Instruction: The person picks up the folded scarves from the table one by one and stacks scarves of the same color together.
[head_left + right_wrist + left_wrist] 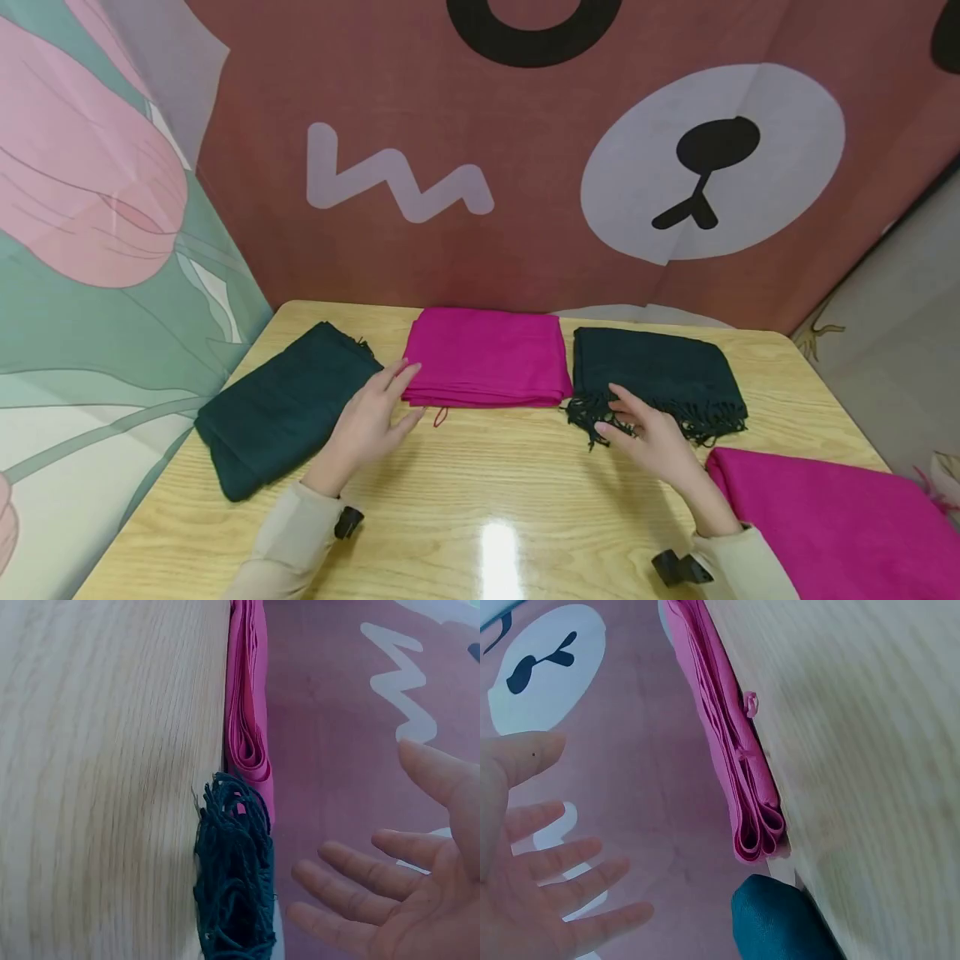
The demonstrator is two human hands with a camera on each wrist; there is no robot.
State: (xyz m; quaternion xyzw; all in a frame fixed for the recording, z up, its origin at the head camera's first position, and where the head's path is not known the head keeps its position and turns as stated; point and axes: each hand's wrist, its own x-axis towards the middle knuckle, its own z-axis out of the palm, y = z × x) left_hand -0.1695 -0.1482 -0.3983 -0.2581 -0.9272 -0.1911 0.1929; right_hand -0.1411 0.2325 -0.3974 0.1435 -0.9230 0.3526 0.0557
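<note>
Four cloths [487,358] share a table [465,475] beside printed walls [375,267].

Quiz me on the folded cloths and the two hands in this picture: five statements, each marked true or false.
1. The middle pink cloth lies between the left dark green cloth and the fringed dark green cloth. True.
2. The left hand grips a cloth. False: the left hand holds nothing.
3. The fringe lies along the far edge. False: the fringe lies along the near edge.
4. The right hand holds nothing. True.
5. Three pink cloths show. False: two do.
</note>
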